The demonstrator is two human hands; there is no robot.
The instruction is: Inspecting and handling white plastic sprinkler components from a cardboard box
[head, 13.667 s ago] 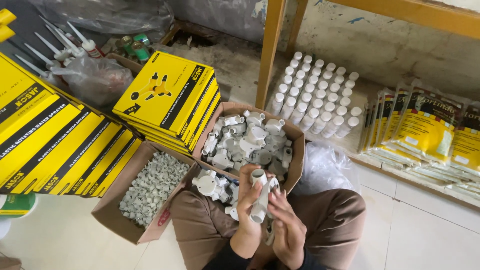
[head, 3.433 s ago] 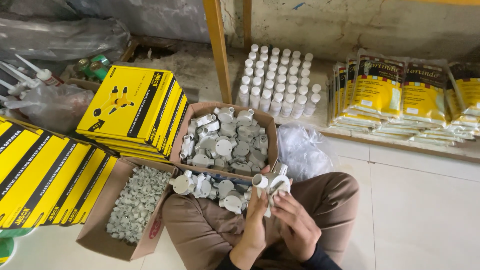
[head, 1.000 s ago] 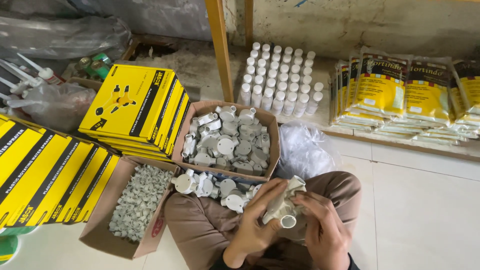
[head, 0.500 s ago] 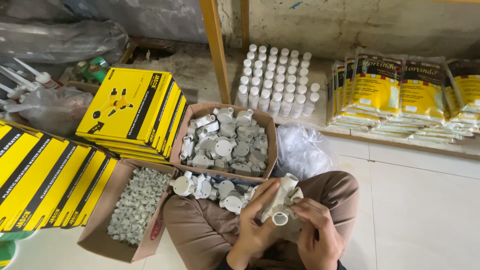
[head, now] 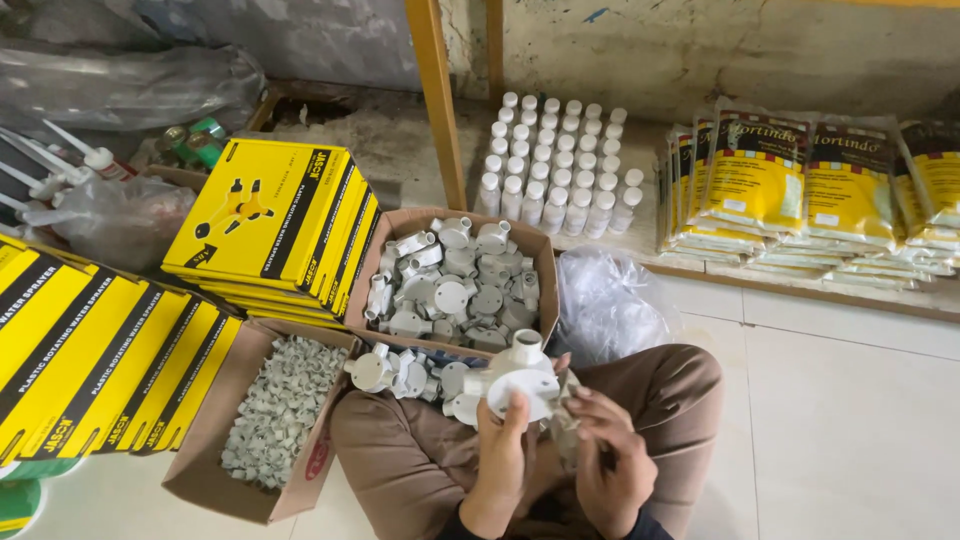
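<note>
Seated on the tiled floor (head: 850, 420), brown-trousered lap (head: 400, 460) toward the camera. Left hand (head: 497, 465) raised over the lap, fingers (head: 513, 415) curled up the side of a white round plastic junction box (head: 520, 385), thumb and fingertips closed on it, flat lid facing up, one short outlet pointing away. Right hand (head: 610, 455) just beside it, fingers bent and part closed around a small pale piece (head: 565, 420) at the box's right edge; too hidden to tell what kind.

More loose white junction boxes (head: 400, 372) lying on the lap, touching one another, just left of the held one.

Beyond the knees, an open cardboard box (head: 545, 290), flaps up, heaped near full with grey-white junction boxes (head: 450, 290) of the same sort, jumbled at all angles. Left of the lap, a second open cardboard carton (head: 215, 470), holding a pile of small grey-white plastic clips (head: 280, 405), filled along its far half.

Behind these, a stack of flat yellow-and-black retail boxes (head: 270, 225), and more of the same (head: 90, 360) laid in a row at the left. Farther back, small white-capped bottles (head: 555, 170) standing upright in tight rows. At right, yellow printed packets (head: 800, 180) leaning in overlapping rows. A crumpled clear plastic bag (head: 605, 305) between cardboard box and right knee.
</note>
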